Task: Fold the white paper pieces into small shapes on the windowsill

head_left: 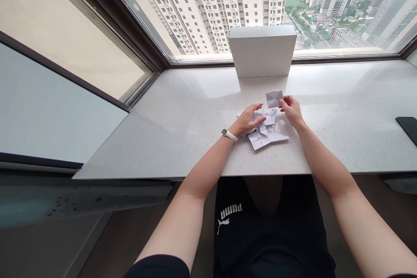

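Between thumb and fingers, my right hand (291,109) pinches a small creased square of white paper (274,98), held up beyond the pile. My left hand (250,119), with a white band on its wrist, hovers over or rests on a loose heap of folded paper pieces (265,139); its thumb and fingers are apart. Several pieces overlap in the heap, and the left hand covers part of them. Whether that hand touches the paper, I cannot tell.
A white box (263,54) stands upright at the back of the speckled white counter (182,139), against the window. At the far right lies a black phone (407,128). The counter's front edge runs just before my body.
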Available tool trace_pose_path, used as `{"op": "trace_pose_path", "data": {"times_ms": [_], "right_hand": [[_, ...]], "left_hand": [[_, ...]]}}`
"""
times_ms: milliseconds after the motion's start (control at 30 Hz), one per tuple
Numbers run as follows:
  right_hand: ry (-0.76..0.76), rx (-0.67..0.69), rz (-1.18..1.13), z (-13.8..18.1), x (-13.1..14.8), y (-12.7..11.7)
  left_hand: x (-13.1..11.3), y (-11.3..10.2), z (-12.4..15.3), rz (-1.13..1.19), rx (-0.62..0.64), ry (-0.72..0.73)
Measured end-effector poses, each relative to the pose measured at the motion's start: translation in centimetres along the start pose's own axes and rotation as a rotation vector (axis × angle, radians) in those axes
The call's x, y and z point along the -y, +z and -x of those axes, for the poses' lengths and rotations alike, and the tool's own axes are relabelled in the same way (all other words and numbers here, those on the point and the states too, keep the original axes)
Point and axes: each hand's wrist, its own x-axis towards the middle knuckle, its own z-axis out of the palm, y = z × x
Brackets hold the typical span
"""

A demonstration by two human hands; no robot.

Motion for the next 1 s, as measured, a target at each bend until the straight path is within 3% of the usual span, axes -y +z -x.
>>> {"op": "trace_pose_path", "data": {"times_ms": [100, 233, 400, 567, 733, 833, 933, 1000], "right_hand": [[0.033, -0.104, 0.158, -0.4, -0.3, -1.7], [0.04, -0.15, 0.405, -0.6, -0.7, -3.4], [0.073, -0.195, 0.621, -1.2, -1.5, -4.1], [0.115, -0.24, 0.708, -2.0, -2.6, -5.0], [0.055, -0.284, 0.695, -2.4, -3.7, -5.3], [0.012, -0.304, 0.697, -2.1, -2.8, -5.4], [-0.135, -0.202, 0.642, -0.8, -0.2, -4.9], [-0.29, 0.022, 0.571, 0.8, 1.8, -3.9]], "left_hand": [[-0.2, -0.1, 0.2, -0.051, 0.127, 0.028], [-0.4, -0.2, 0.3, -0.057, 0.174, 0.062], [-0.3, -0.7, -0.1, -0.052, 0.031, 0.042], [0.8, -2.7, -0.6, -0.121, -0.123, -0.005], [2.3, -5.2, -0.4, -0.208, -0.115, -0.101], [2.3, -5.9, -0.1, -0.234, -0.069, -0.088], [1.9, -5.7, -0.1, -0.231, -0.065, -0.053], [1.7, -5.3, -0.2, -0.225, -0.077, -0.039]]}}
